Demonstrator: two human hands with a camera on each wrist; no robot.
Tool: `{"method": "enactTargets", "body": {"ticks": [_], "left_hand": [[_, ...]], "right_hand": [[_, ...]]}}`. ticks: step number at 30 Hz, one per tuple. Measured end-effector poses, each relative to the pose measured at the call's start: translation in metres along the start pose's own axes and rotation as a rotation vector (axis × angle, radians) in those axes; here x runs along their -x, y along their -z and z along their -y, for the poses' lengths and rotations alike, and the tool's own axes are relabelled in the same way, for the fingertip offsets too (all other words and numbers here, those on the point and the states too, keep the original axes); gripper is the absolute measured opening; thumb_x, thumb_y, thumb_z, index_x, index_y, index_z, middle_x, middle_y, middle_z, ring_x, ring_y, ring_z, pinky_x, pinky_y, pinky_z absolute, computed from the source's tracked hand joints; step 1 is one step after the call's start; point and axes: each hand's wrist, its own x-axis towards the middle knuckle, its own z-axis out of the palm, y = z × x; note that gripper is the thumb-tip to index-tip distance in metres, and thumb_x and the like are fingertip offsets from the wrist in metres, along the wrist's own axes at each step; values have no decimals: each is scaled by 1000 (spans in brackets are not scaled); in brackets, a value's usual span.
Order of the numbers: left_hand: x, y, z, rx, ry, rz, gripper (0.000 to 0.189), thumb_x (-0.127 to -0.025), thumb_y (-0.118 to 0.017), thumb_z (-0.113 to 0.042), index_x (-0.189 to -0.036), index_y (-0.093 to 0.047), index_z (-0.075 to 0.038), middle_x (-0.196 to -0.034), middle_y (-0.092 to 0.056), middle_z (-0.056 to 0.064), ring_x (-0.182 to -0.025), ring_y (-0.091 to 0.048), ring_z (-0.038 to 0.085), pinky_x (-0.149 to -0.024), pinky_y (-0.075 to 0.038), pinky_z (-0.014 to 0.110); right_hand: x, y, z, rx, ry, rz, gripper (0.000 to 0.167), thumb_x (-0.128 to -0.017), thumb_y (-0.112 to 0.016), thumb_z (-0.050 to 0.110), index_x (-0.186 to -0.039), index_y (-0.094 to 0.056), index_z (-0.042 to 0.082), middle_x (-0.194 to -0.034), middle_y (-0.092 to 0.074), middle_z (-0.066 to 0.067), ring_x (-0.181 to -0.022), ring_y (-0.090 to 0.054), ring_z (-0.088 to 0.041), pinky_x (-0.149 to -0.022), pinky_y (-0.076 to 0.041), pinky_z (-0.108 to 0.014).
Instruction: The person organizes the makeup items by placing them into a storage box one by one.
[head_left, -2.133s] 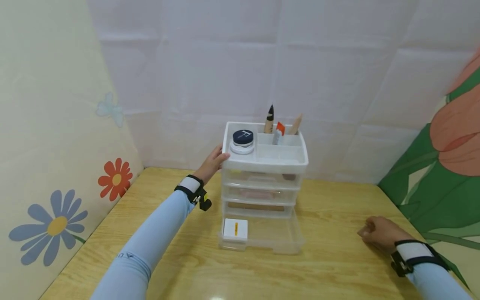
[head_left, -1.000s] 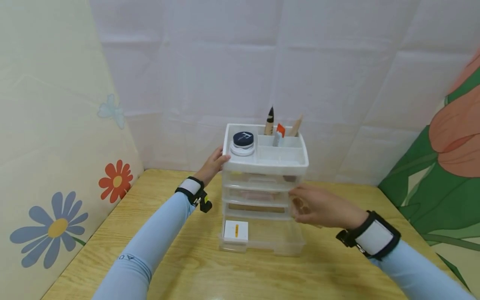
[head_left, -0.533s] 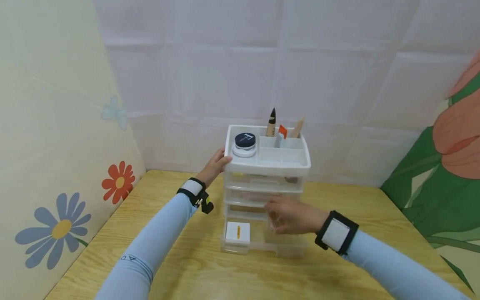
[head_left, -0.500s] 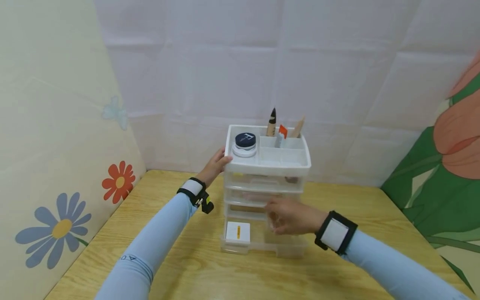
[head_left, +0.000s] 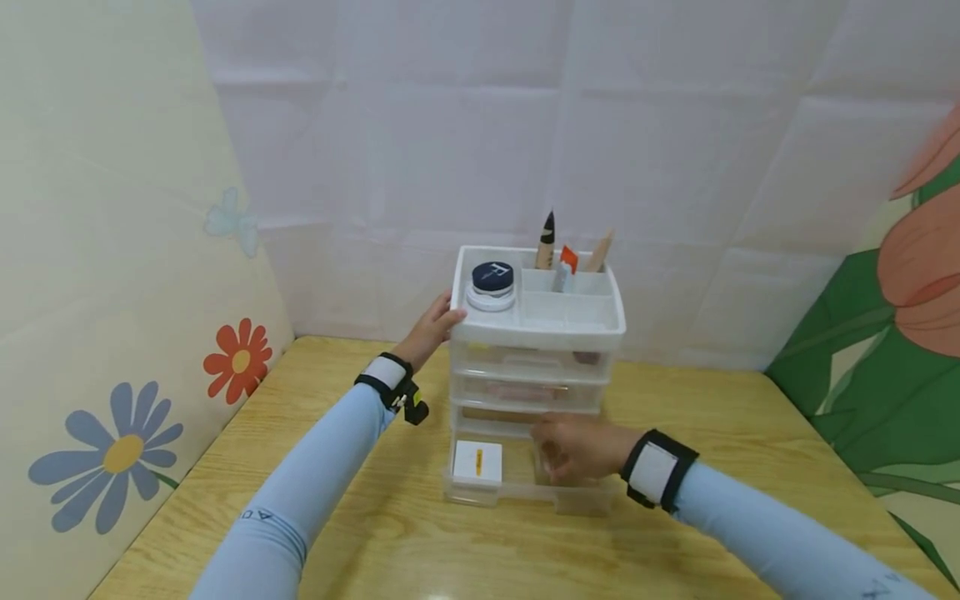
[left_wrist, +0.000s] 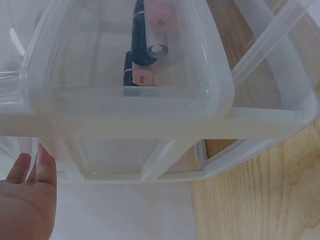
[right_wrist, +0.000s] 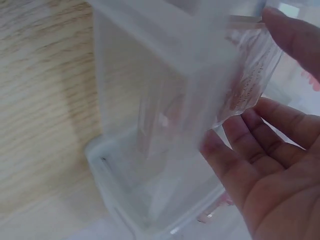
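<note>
A white drawer organizer (head_left: 536, 342) stands on the table with its clear bottom drawer (head_left: 521, 493) pulled out. In that drawer's left part lies a white box (head_left: 477, 463) with a yellow mark. My left hand (head_left: 429, 332) rests on the organizer's upper left side, fingers nearly straight along it; the left wrist view shows this hand (left_wrist: 31, 192) at the frame. My right hand (head_left: 581, 446) is low over the right part of the drawer. Between its thumb and fingers (right_wrist: 240, 165) it pinches a clear rectangular case (right_wrist: 247, 75) with an embossed surface and small lettering.
On the organizer's top tray sit a round dark-lidded jar (head_left: 492, 277), a black-tipped tube (head_left: 547, 242), a small orange-capped tube (head_left: 566, 268) and a beige stick (head_left: 600, 250). Lipstick-like tubes (left_wrist: 145, 40) show inside an upper drawer. A white cloth hangs behind the wooden table (head_left: 360, 533).
My right hand has come from the table's right side to the bottom drawer, bringing the clear case, and has lowered slightly. The left hand has stayed on the organizer.
</note>
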Motion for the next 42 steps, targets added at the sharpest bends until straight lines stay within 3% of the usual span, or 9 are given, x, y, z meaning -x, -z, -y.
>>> {"method": "enactTargets", "body": {"ticks": [5,10,17,32,37,42], "left_hand": [[-1,1,0,-1,-3,0,64,-97,-42,-29,-154,-20,-10,-148,-37,18,-126,-43,33,-105,-34,53],[-2,1,3,5,-6,8,66,-97,-42,-29,-155,-18,-10,-149,-35,18,-127,-43,33,-105,-35,52],[-2,1,1,6,-19,7,66,-96,-42,-29,-155,-18,-9,-149,-35,19,-126,-43,35,-105,-35,52],[0,0,-1,1,-6,3,66,-97,-42,-29,-155,-17,-10,-151,-32,18,-130,-39,34,-107,-32,53],[0,0,0,7,-8,3,66,-97,-42,-28,-155,-16,-9,-151,-32,19,-128,-41,34,-106,-34,51],[1,0,0,4,-10,4,66,-97,-42,-29,-155,-17,-9,-150,-33,20,-127,-42,34,-105,-36,51]], "right_hand": [[-1,-4,-3,-1,-4,-2,38,-73,-81,11,-105,-63,5,-90,-52,7,-77,-51,-5,-66,-49,-23],[0,-11,-8,39,-21,1,31,-74,-80,14,-100,-64,10,-91,-51,9,-78,-50,-4,-67,-48,-23],[-1,-20,-11,17,23,-12,26,-74,-77,7,-96,-63,9,-88,-51,8,-75,-49,-5,-65,-48,-23],[-2,-22,-7,-38,-54,31,29,-78,-76,4,-105,-63,6,-88,-51,8,-74,-49,-3,-66,-48,-22],[2,-16,-3,-30,-105,27,40,-81,-76,12,-116,-62,0,-103,-60,-3,-92,-58,-17,-81,-51,-35],[11,1,12,-78,-172,-3,59,-83,-77,23,-129,-55,-6,-128,-55,-21,-117,-52,-37,-97,-43,-52]]}}
